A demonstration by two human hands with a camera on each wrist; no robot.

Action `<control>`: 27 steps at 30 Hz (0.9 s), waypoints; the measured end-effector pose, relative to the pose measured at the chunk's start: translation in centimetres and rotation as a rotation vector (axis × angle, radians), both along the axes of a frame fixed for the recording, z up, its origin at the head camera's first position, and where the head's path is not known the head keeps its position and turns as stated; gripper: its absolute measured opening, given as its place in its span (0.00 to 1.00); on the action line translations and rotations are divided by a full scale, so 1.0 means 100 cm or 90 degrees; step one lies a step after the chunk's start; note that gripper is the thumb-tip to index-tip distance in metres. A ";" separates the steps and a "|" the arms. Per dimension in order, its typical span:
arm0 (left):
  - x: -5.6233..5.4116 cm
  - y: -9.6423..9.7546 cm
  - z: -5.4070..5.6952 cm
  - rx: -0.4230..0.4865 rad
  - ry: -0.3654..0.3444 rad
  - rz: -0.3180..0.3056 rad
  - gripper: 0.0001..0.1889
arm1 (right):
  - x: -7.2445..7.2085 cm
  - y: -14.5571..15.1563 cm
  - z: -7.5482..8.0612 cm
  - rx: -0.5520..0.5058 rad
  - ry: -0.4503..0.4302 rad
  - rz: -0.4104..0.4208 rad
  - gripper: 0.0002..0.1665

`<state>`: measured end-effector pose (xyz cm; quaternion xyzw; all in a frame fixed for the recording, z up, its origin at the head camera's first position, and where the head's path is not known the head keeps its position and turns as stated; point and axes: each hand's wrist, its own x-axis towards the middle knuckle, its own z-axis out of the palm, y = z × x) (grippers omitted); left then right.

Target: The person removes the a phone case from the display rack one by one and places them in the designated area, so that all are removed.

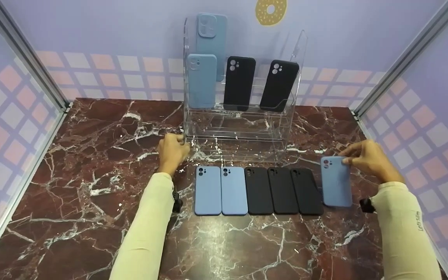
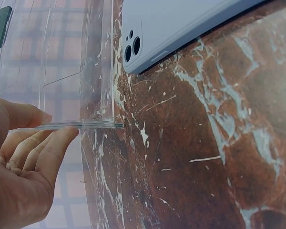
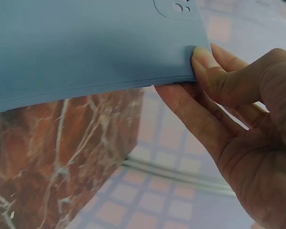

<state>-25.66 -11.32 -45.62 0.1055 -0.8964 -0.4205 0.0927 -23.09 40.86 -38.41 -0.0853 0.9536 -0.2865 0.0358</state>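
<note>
My right hand [image 1: 370, 159] pinches a blue phone case [image 1: 336, 182] by its upper right corner, thumb on the back face, as the right wrist view also shows. Just left of that case lies a row of phone cases: two light blue ones [image 1: 208, 191] and three black ones [image 1: 259, 191]. My left hand [image 1: 172, 152] pinches the side panel of a clear acrylic display stand [image 2: 97, 124] between thumb and fingers, low at the stand's left front. On the stand's tiers lean a light blue case [image 1: 202, 81], a taller blue case [image 1: 218, 42] behind it, and two black cases [image 1: 239, 83].
A dark red marble-patterned tabletop [image 1: 103, 221] carries everything. Purple walls with pink and white checks [image 1: 103, 74] enclose it at the back and both sides, with metal corner posts [image 1: 29, 58]. A donut picture [image 1: 263, 15] marks the back wall.
</note>
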 end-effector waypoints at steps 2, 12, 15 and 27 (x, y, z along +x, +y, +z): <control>0.000 0.000 0.000 0.004 -0.001 -0.001 0.17 | 0.000 0.004 -0.005 -0.007 -0.014 0.009 0.11; -0.001 0.000 -0.001 0.009 -0.004 -0.005 0.19 | -0.006 0.011 -0.035 0.034 -0.023 -0.006 0.11; -0.001 -0.001 -0.001 0.003 -0.001 -0.005 0.19 | -0.009 0.011 -0.044 0.045 -0.017 -0.012 0.11; 0.000 0.000 0.001 0.002 -0.009 0.001 0.19 | -0.013 0.010 -0.068 0.038 -0.052 -0.048 0.11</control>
